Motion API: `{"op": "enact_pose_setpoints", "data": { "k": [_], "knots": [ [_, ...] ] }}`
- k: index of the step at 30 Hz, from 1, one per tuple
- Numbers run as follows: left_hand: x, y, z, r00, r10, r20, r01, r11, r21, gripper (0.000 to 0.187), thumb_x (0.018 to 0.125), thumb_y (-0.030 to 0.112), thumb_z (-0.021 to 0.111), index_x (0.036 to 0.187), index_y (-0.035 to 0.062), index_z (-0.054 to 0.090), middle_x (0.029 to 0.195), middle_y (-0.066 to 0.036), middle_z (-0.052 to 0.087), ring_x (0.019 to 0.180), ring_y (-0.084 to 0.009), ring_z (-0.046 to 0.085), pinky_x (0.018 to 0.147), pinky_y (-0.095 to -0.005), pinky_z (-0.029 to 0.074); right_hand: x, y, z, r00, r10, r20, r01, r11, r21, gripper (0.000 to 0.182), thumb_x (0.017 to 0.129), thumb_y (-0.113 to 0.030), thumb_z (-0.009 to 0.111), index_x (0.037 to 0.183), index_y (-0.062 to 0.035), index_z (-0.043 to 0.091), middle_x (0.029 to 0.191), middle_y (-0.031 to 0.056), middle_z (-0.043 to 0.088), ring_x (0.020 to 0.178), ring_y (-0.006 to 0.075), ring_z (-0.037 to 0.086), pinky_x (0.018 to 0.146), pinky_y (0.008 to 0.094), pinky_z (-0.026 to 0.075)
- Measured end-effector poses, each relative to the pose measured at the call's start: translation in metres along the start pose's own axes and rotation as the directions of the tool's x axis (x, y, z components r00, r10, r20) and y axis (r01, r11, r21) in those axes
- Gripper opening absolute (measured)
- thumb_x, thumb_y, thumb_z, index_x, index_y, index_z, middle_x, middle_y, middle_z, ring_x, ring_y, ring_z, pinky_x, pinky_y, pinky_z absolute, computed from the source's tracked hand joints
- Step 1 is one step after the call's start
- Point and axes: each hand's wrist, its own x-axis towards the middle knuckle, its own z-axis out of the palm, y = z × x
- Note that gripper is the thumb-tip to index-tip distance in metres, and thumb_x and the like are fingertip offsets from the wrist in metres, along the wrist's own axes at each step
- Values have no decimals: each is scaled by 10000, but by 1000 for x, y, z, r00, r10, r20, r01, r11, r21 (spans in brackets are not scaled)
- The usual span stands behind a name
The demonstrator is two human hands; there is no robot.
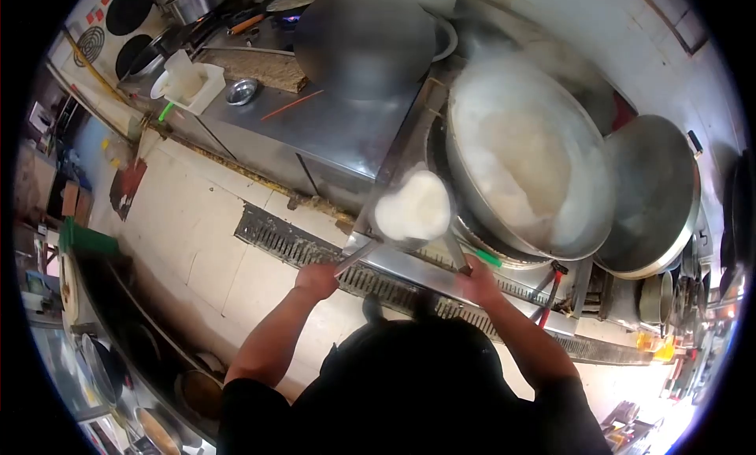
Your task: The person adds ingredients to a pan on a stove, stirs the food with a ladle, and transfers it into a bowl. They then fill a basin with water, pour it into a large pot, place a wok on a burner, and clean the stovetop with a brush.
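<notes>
- white mass (413, 207) at the ends of two handles, one gripped by left hand (317, 281), one by right hand (479, 281)
- beside it, steaming wok (589, 250)
- farther, metal bowl (241, 92) on steel counter (339, 136)

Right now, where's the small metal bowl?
In the head view, the small metal bowl sits on the steel counter toward the upper left, between the white tub and the thin orange stick.
</notes>
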Motion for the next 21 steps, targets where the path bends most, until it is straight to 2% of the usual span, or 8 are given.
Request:
{"op": "enact_pose_setpoints", "data": {
  "k": [2, 3, 5, 8, 12, 18, 20, 21],
  "knots": [
    [3, 1, 5, 1000, -1, 20, 2, 1000, -17, 260, 751, 227, 523, 962, 83, 568, 945, -145, 619, 894, -300, 597, 772, -402, 473, 2, 10, 5, 975, -130, -180, 61, 937, -344, 514, 758, -149, 544, 1248, -70, 409, 790, 171, 594, 666, 304, 593, 616, 386, 481],
    [4, 3, 7, 1000, 15, 27, -14, 1000, -24, 258, 754, 228, 520, 958, 78, 566, 945, -147, 618, 895, -301, 596, 774, -404, 471, 1, 10, 7, 975, -130, -180, 61, 936, -346, 514, 758, -149, 544, 1248, -70, 409, 790, 171, 594, 666, 304, 593, 616, 386, 481],
    [5, 2, 10, 999, 32, 35, -31, 999, -31, 257, 756, 228, 517, 955, 72, 565, 944, -148, 618, 896, -302, 595, 777, -406, 470, -1, 10, 12, 939, -174, -298, -60, 768, -637, 520, 781, -163, 514, 1276, -96, 368, 914, 211, 578, 771, 377, 577, 707, 441, 469],
    [6, 3, 9, 999, 43, 0, -43, 998, -45, 249, 760, 226, 508, 948, 74, 569, 941, -148, 617, 892, -305, 594, 783, -407, 468, -6, 8, 6, 962, -161, -220, -35, 726, -687, 559, 794, -183, 496, 1316, -125, 304, 1016, 225, 552, 796, 395, 574, 726, 467, 465],
    [8, -1, 17, 1000, 11, -14, -12, 997, -80, 269, 750, 217, 515, 977, 87, 578, 970, -150, 613, 907, -303, 591, 787, -406, 468, -13, 3, 6, 969, -72, -235, -112, 722, -683, 569, 802, -185, 491, 1329, -136, 283, 1027, 228, 545, 816, 399, 571, 750, 472, 462],
    [13, -4, 25, 999, -19, 50, 19, 1000, 1, 333, 758, 275, 510, 1035, 97, 558, 954, -162, 613, 919, -317, 584, 813, -399, 462, -26, 3, -1, 964, -189, -186, 37, 790, -611, 543, 816, -177, 477, 1323, -119, 291, 935, 233, 574, 796, 431, 566, 728, 468, 461],
    [14, -1, 28, 996, -30, 80, 26, 999, 41, 364, 753, 294, 524, 1047, 83, 556, 966, -167, 609, 926, -319, 581, 817, -395, 462, -24, 17, 2, 960, -196, -201, 64, 850, -522, 540, 809, -169, 527, 1299, -104, 309, 830, 170, 598, 670, 300, 603, 612, 422, 485],
    [9, 6, 25, 1000, -27, 2, 27, 997, 77, 400, 758, 332, 538, 1058, 67, 556, 987, -170, 603, 942, -318, 576, 820, -401, 460, -23, 14, 0, 961, -190, -201, 60, 854, -517, 540, 809, -169, 527, 1299, -104, 309, 830, 170, 598, 670, 300, 603, 612, 422, 485]
  ]
}}
